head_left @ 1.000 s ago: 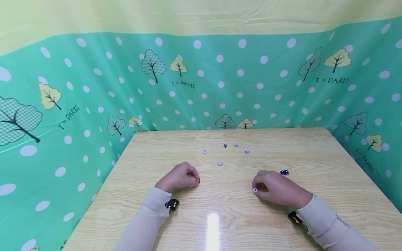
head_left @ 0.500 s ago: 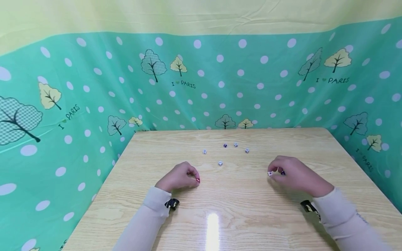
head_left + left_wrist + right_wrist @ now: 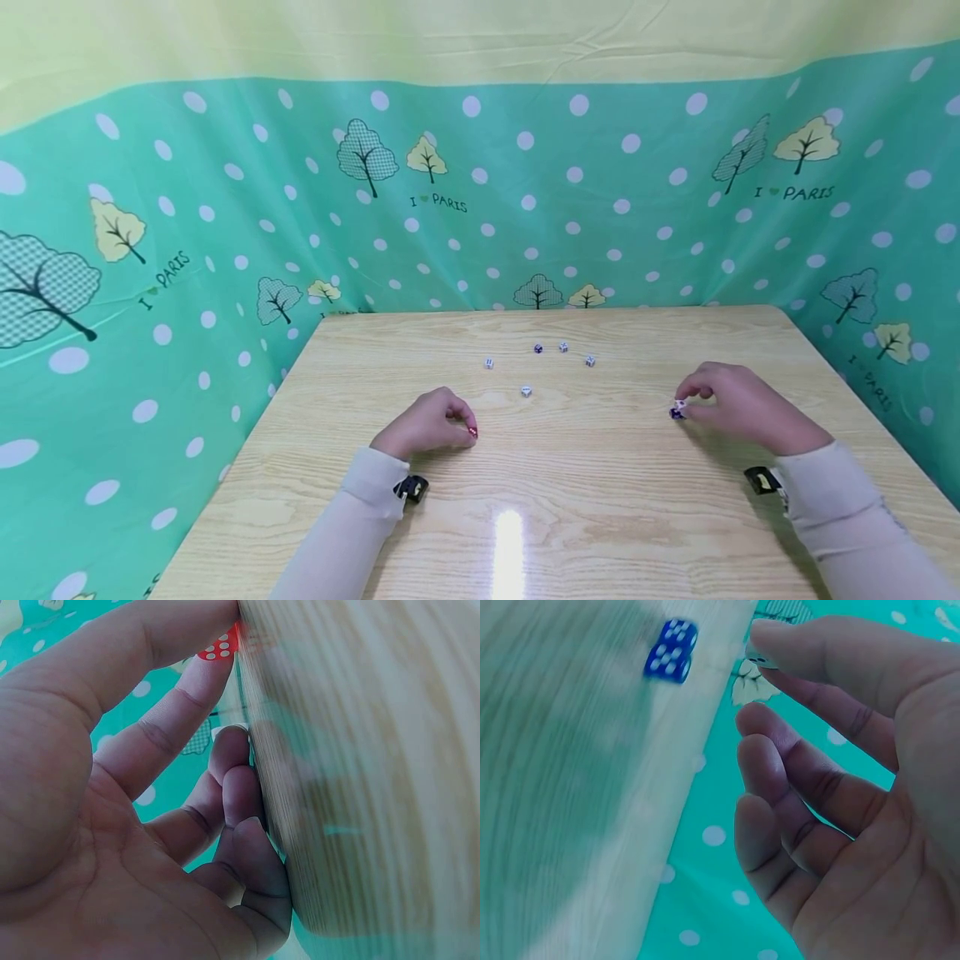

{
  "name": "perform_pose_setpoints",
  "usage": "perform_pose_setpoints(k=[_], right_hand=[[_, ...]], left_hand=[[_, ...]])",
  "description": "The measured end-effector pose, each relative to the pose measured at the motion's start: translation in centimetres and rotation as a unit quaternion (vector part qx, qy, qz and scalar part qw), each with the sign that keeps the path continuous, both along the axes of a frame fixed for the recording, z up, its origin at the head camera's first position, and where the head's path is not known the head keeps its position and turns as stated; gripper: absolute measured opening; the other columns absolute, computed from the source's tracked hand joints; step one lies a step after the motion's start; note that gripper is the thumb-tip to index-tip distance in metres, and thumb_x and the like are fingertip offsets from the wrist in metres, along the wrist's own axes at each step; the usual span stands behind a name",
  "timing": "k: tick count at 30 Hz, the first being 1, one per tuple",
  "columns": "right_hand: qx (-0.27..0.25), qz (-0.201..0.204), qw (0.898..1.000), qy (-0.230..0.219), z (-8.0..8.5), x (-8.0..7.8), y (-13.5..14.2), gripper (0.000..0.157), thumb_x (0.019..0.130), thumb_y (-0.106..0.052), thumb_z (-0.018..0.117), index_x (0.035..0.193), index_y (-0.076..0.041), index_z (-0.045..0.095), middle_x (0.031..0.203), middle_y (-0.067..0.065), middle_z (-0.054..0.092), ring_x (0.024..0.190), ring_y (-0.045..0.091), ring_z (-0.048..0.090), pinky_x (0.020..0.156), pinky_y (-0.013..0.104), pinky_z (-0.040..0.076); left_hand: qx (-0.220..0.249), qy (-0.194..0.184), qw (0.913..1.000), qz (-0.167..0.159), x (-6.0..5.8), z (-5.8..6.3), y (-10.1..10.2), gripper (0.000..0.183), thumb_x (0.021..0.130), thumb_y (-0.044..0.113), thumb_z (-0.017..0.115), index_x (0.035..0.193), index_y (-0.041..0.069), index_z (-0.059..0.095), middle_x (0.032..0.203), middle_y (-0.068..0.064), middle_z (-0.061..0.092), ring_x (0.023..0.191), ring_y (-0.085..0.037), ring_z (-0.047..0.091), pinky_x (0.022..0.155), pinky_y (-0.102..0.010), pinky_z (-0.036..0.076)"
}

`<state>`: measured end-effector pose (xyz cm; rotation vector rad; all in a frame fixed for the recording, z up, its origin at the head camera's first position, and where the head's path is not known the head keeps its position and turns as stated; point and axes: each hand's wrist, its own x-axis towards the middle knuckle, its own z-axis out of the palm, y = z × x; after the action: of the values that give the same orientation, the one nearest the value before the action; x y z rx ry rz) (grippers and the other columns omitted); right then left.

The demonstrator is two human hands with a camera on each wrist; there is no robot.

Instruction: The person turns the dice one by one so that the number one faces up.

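Observation:
My left hand (image 3: 429,422) pinches a red die (image 3: 473,432) between thumb and forefinger, down at the tabletop. In the left wrist view the white pips of that die show beside the wood, the other fingers curling loosely below. My right hand (image 3: 742,410) pinches a white die (image 3: 760,658) between thumb and forefinger. Two blue dice (image 3: 669,654) stand side by side on the table, and in the right wrist view the white die is apart from them. From the head view the white die overlaps the top of the blue dice.
Toward the back of the wooden table (image 3: 405,342) lie several loose white dice, one of them nearest the middle, a white die (image 3: 526,391), along with a dark blue die (image 3: 537,348). A green dotted cloth (image 3: 480,233) hangs behind and at both sides.
My right hand has moved right and away from me with the white die, from the table's middle to over the two blue dice. The left hand has stayed still.

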<state>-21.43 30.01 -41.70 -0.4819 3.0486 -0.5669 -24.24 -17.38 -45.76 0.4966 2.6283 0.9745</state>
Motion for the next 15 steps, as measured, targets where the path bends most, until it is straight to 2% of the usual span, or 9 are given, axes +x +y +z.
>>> perform_pose_setpoints(k=[9, 15], right_hand=[[0.005, -0.035, 0.999, -0.016, -0.9, -0.7, 1.9, 0.013, 0.087, -0.017, 0.081, 0.1, -0.016, 0.078, 0.101, 0.005, 0.071, 0.093, 0.027, 0.062, 0.076, 0.046, 0.054], [-0.002, -0.039, 0.999, -0.032, -1.5, -1.1, 2.5, 0.01, 0.086, -0.017, 0.082, 0.095, -0.016, 0.079, 0.1, 0.007, 0.071, 0.09, 0.026, 0.062, 0.074, 0.044, 0.053]], left_hand=[[-0.002, 0.004, 1.0, -0.006, 0.0, 0.1, 0.0, 0.014, 0.081, 0.02, 0.088, 0.08, 0.025, 0.075, 0.092, 0.004, 0.065, 0.091, -0.018, 0.052, 0.08, -0.037, 0.042], [0.003, 0.001, 1.0, -0.002, -0.1, -0.1, 0.0, 0.014, 0.081, 0.02, 0.088, 0.08, 0.025, 0.075, 0.094, 0.004, 0.065, 0.092, -0.018, 0.052, 0.082, -0.037, 0.041]])
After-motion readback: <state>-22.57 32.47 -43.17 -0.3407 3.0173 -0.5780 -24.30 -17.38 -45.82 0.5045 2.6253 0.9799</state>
